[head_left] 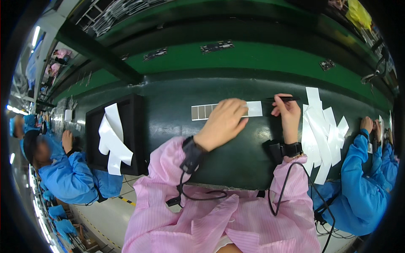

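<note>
**Pink sleeves, one strip, one pen**

Pink sleeves come in from the lower edge, each with a black wrist strap and a dark cable hanging from it. The left hand [222, 123] lies flat on a long pale strip [228, 110], fingers pressed together and slightly curved, so it pins the middle of the strip to the dark green bench [177, 109]. The strip lies across the bench just in front of the person; its left part shows grey squares and its right end is plain white. The right hand [287, 113] is just beside this white end. Its fingers pinch a thin black pen [283, 99], which lies nearly level, with the tip toward the strip.

To the right, a pile of white strips [322, 130] lies fanned on the bench, near the right wrist. To the left stands a black tray [133, 126] with more white strips lying in it. People in blue coats work on both sides. Farther off, a bright green belt [253, 57] carries small dark boards.

I judge the strip could slide or crease if the left hand presses unevenly. The right sleeve or cable could also brush the pile and scatter it.
</note>
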The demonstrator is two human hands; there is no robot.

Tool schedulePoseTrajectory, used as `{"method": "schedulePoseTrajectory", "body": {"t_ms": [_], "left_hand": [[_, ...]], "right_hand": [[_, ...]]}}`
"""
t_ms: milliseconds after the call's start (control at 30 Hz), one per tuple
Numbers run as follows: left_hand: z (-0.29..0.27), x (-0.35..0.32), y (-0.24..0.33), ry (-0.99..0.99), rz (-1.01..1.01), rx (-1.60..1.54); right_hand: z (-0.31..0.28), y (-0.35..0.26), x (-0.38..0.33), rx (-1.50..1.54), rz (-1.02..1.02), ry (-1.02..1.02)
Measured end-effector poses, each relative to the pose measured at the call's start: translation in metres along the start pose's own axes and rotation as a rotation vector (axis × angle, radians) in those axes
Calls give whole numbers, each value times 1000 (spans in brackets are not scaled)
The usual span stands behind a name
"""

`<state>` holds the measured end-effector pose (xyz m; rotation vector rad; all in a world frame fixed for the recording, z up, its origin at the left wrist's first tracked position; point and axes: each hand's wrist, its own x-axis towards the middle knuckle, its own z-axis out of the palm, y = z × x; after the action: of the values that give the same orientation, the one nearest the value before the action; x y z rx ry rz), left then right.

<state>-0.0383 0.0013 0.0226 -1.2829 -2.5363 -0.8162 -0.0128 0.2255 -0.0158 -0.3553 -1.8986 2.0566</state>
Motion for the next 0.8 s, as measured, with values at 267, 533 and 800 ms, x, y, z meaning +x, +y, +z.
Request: {"method": "schedulePoseTrajectory", "body": {"t_ms": [267,533,800], "left_hand": [[22,-24,14,-58,-29,1],[30,-24,16,-58,-25,4],[32,-26,17,-55,-84,-9]], "right_hand": [[14,-8,-8,0,16,-168],[21,-11,-13,-210,-4,-153],[25,-7,-14,-289,-83,-122]]}}
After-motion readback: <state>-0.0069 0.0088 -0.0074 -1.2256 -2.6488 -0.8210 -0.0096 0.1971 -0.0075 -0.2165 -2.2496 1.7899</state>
